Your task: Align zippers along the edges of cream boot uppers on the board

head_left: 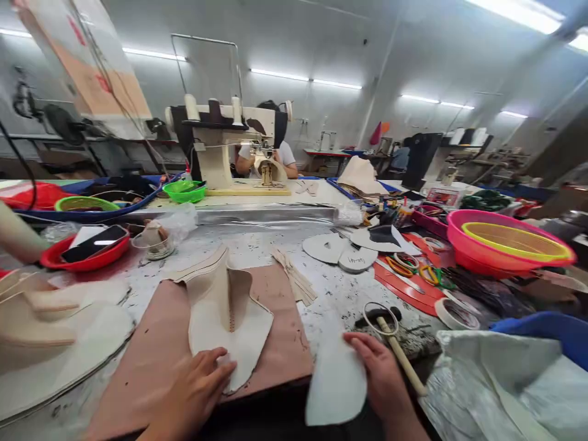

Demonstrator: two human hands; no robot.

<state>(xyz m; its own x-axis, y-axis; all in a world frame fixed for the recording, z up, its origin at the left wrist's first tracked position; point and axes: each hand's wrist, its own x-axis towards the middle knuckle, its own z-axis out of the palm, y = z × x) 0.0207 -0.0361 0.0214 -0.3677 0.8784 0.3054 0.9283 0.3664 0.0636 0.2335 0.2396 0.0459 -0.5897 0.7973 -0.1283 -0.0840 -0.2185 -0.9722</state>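
Observation:
A cream sewn piece (229, 324) with a raised seam lies on a brown sheet (156, 343) in front of me. My left hand (197, 386) rests at its lower left edge, fingers spread a little, palm down. To the right, my right hand (374, 367) pinches the edge of a white curved piece (337, 380) between thumb and fingers, over the table's front edge. Thin beige strips (294, 278) lie at the brown sheet's upper right corner. More cream pieces (59, 331) are stacked at the far left.
A hammer (404, 358), a white ring (381, 318) and tape (457, 313) lie on the right, near pink basins (505, 245). A red tray (87, 251) holds a phone. Behind stands a sewing machine (215, 159), with a person (287, 159) beyond it.

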